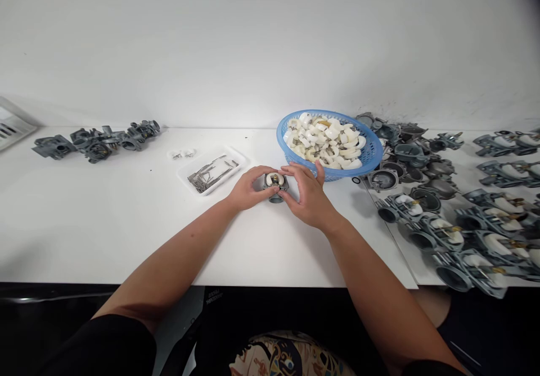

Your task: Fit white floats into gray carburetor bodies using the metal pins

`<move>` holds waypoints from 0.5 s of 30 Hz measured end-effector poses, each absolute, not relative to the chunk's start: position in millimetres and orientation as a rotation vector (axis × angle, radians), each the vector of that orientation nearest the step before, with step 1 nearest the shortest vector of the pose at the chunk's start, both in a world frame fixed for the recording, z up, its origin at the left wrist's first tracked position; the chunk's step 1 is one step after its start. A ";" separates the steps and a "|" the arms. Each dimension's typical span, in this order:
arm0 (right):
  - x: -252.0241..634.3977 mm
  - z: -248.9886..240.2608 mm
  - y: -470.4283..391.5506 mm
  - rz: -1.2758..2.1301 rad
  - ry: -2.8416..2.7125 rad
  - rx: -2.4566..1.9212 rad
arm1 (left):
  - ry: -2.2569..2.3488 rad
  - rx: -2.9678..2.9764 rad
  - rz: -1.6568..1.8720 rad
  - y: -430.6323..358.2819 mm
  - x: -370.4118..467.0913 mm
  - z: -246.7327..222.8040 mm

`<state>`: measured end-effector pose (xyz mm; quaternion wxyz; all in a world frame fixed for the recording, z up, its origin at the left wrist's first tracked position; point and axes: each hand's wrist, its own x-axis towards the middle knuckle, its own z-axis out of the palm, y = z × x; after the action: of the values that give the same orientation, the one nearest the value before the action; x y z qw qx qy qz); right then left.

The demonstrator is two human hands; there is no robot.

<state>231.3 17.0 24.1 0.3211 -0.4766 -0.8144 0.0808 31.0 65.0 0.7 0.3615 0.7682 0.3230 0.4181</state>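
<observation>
A small grey metal carburetor body [275,185] with a white float and a brass part on top rests on the white table [105,224]. My left hand [248,188] grips its left side. My right hand [307,193] holds its right side, fingers curled over the top. Both hands meet at the part near the table's middle.
A blue basket [371,150] of white floats stands just behind my right hand. A white tray [183,173] of metal pins lies to the left. Grey carburetor bodies are piled at the right [447,218] and far left [95,143]. A wall rises behind.
</observation>
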 end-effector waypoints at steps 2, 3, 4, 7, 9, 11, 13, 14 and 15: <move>230.9 27.4 14.8 0.217 -2.140 -1.247 | 0.824 1.972 1.079 65.1 31.3 -0.3; 230.6 29.2 13.7 0.221 -2.139 -1.241 | 0.823 1.965 1.081 65.3 31.4 -1.1; 230.2 30.7 12.8 0.225 -2.136 -1.232 | 0.822 1.958 1.082 65.6 31.6 -2.0; 228.6 32.6 11.9 0.216 -2.107 -1.169 | 0.818 1.924 1.074 67.2 32.3 -5.9; 226.2 32.0 12.5 0.188 -2.058 -1.089 | 0.846 1.868 1.052 68.3 33.2 -8.8; 221.6 33.7 13.3 0.152 -1.995 -0.999 | 0.890 1.816 1.018 69.0 34.4 -11.3; 213.3 41.8 14.4 0.118 -1.970 -0.933 | 0.903 1.790 0.988 69.3 35.7 -13.3; 207.3 49.1 15.7 0.111 -1.990 -0.915 | 0.893 1.788 0.977 69.5 36.4 -14.1; 199.6 58.3 17.9 0.109 -2.040 -0.915 | 0.883 1.787 0.968 69.7 37.1 -14.9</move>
<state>199.6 17.9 58.3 0.4365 -0.3680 -0.8199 0.0440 37.1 69.7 -14.9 0.4465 0.7216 0.3566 0.3909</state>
